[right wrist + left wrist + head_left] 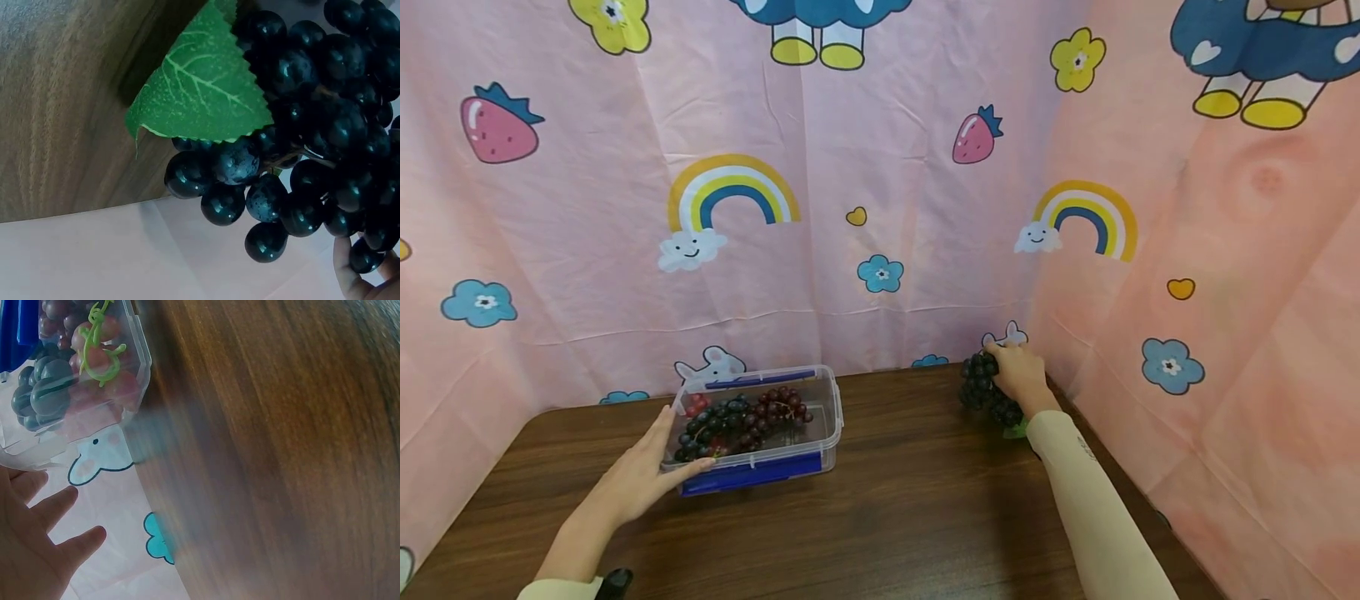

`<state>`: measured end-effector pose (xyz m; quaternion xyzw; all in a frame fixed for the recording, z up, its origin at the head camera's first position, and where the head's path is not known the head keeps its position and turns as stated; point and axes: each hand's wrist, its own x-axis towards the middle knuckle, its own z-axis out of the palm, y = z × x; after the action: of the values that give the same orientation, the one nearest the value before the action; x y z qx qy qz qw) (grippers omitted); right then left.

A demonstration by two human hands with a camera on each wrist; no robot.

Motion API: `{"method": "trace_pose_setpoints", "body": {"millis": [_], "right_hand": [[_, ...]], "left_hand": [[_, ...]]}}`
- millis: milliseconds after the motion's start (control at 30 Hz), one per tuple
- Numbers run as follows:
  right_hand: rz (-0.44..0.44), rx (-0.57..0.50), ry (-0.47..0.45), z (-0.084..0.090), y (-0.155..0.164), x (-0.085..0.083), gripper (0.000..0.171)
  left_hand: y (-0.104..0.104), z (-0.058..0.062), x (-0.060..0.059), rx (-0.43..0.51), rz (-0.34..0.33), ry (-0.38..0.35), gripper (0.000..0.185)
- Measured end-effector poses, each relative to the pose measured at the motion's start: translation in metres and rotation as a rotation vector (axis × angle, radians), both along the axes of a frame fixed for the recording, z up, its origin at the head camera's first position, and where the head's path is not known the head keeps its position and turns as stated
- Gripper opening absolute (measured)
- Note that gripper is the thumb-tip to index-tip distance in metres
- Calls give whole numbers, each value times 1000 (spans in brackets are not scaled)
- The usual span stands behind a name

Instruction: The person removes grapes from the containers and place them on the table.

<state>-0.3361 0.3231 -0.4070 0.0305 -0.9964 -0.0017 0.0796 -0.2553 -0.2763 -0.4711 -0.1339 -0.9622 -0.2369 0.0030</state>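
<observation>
**Hands at the box and the grapes**

The left hand (643, 479) lies flat with straight fingers against the near corner of the clear box (831, 417); it grasps nothing; the box sits on the brown surface (910, 517) and has dark and red grapes (741, 421) inside; the right hand (1021, 377) is curled around a bunch of black grapes (981, 390) at the far right of the surface, close to the pink cloth wall (887, 167); a green leaf (200, 84) hangs on that bunch; the bunch is well apart from the box.
</observation>
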Motion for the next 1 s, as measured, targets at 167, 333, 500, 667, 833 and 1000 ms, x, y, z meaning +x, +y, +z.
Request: {"method": "trace_pose_setpoints", "body": {"millis": [167, 333, 500, 667, 833, 1000], "right_hand": [[16, 45, -28, -4, -2, 0, 62], [28, 51, -40, -12, 0, 1, 64], [52, 31, -34, -19, -2, 0, 62], [77, 1, -80, -27, -5, -1, 60], [98, -11, -121, -31, -7, 2, 57], [122, 11, -113, -34, -7, 0, 56]], "left_hand": [[0, 0, 0, 1, 3, -1, 117], [0, -1, 1, -6, 11, -19, 118], [-1, 0, 1, -7, 16, -27, 118], [-1, 1, 1, -21, 17, -28, 116], [0, 0, 1, -30, 10, -24, 115], [0, 3, 3, -37, 21, -31, 115]]}}
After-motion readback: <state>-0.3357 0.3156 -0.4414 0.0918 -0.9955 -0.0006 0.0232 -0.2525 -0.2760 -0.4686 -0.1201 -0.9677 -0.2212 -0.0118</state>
